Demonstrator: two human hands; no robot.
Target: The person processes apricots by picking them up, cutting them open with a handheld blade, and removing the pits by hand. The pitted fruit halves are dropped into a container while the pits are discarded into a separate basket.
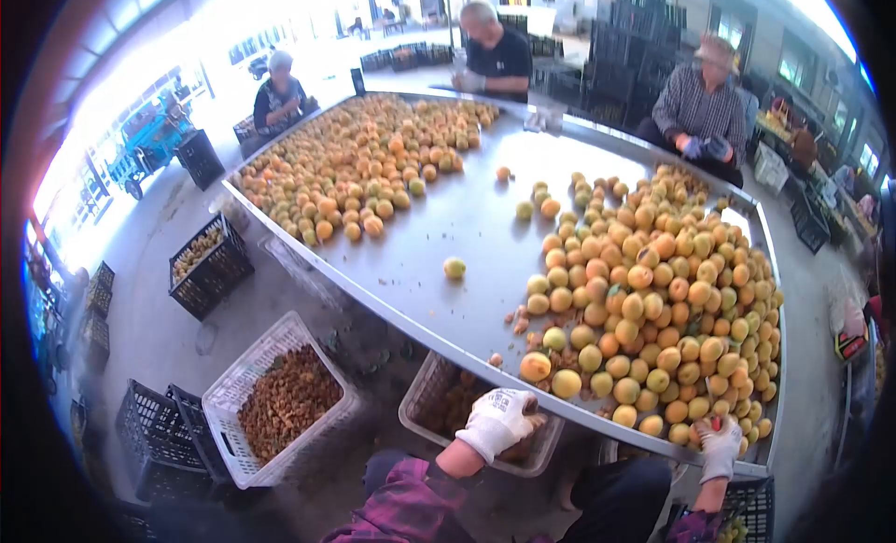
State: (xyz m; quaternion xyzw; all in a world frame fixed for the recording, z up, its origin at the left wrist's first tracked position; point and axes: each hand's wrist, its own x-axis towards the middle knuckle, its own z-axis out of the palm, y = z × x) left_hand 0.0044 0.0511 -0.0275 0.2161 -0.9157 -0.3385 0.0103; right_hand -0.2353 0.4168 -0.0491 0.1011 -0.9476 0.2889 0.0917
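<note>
Here in the head view, one metal table (485, 230) fills the middle, carrying two fruit heaps too dense to count: the left heap (359, 160) at upper centre-left, the right heap (653, 300) across the right. One lone fruit (455, 268) sits between them, well apart. Two white-gloved hands work at the bottom: the left hand (501, 422), fingers curled, at the table's near edge, and I cannot tell whether it grips anything; the right hand (719, 445) at lower right, fingers bent among the heap's nearest fruits, a pinch impossible to confirm. Three people (495, 58) stand or sit along the far side. Lower left, one white crate (303, 338) holds brown bits; a second pale crate (417, 403) sits below the left hand. As for writing, dark print (523, 400) marks the left glove, too small to read.
</note>
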